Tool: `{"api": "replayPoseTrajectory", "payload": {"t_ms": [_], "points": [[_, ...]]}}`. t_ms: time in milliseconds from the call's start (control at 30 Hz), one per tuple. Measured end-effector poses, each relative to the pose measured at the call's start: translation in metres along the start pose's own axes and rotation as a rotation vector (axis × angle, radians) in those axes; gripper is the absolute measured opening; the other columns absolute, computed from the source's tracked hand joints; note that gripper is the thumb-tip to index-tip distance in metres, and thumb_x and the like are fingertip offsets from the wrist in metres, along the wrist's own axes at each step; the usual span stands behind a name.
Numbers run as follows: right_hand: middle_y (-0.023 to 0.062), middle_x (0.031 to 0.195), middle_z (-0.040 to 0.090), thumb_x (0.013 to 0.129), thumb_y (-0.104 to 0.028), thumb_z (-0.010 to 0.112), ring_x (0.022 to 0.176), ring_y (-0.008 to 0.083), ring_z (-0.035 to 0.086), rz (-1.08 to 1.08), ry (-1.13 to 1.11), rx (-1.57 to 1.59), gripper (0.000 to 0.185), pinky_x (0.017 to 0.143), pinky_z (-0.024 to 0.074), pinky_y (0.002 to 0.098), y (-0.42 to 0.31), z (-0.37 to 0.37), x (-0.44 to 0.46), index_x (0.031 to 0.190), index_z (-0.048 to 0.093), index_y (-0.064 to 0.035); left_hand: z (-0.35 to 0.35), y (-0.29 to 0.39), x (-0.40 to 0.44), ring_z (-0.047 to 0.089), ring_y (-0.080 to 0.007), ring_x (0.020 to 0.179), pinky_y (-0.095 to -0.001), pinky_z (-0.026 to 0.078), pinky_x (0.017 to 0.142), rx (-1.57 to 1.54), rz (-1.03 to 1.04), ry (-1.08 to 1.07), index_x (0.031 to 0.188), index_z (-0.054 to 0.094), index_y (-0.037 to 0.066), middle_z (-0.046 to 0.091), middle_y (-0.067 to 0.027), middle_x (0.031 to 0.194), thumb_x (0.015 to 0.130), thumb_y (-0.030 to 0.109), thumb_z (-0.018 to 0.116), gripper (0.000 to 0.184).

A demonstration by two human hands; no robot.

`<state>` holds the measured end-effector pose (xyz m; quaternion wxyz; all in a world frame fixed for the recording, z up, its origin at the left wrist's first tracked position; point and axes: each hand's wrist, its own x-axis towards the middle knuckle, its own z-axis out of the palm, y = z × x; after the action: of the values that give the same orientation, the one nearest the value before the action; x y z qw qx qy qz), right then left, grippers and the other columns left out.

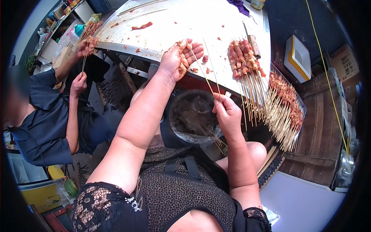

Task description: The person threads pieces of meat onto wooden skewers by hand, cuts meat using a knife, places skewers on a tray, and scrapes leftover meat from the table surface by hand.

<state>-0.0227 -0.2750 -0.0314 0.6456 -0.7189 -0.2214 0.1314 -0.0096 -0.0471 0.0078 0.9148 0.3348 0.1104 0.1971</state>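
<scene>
At my far left, a co-worker (50, 104) holds thin sticks upright between two hands (79, 84), one above the other, likely to steady them. A red meat strip (142, 26) lies on the white surface (185, 19) in front of me. My left hand (183, 58) is turned palm up, fingers loosely spread and smeared; one stick's tip reaches it, though I can't tell whether I grip it. Below is a dark bucket (193, 110). My right hand (228, 112) pinches two bare sticks (204, 74) low down, between thumb and fingers, probably to leave their upper lengths free. To its right, threaded skewers (242, 58) lie with bare ends past the edge, seemingly for easy grasping, a knife (253, 45) beside their meat. Farthest right, more skewers (286, 100) are packed side by side in a tray (303, 112), handles towards me.
</scene>
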Motion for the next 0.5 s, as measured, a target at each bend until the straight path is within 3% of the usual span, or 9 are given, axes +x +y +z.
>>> {"api": "replayPoseTrajectory", "payload": {"t_ms": [400,500], "points": [[0.0004,0.071,0.059,0.087,-0.003,0.057,0.060,0.0049,0.053,0.022,0.009,-0.021,0.018,0.056,0.0439,0.0199,0.0041,-0.0017,0.0048,0.103,0.065,0.0002,-0.0041,0.0025,-0.0014,0.061,-0.0331,0.100,-0.0431,0.052,0.090,0.098,-0.034,-0.044,0.110,0.046,-0.007,0.058,-0.0261,0.107,0.097,0.014,0.039,0.026],[-0.0030,0.071,0.056,0.088,-0.004,0.057,0.061,0.0029,0.049,-0.003,0.011,-0.026,0.019,0.055,0.0392,0.0167,0.0051,0.0003,0.0051,0.105,0.064,0.0001,-0.0067,0.0029,-0.0008,0.062,-0.0329,0.099,-0.0427,0.052,0.090,0.096,-0.050,-0.060,0.110,0.047,-0.007,0.058,-0.0259,0.107,0.097,0.013,0.039,0.026]]}}
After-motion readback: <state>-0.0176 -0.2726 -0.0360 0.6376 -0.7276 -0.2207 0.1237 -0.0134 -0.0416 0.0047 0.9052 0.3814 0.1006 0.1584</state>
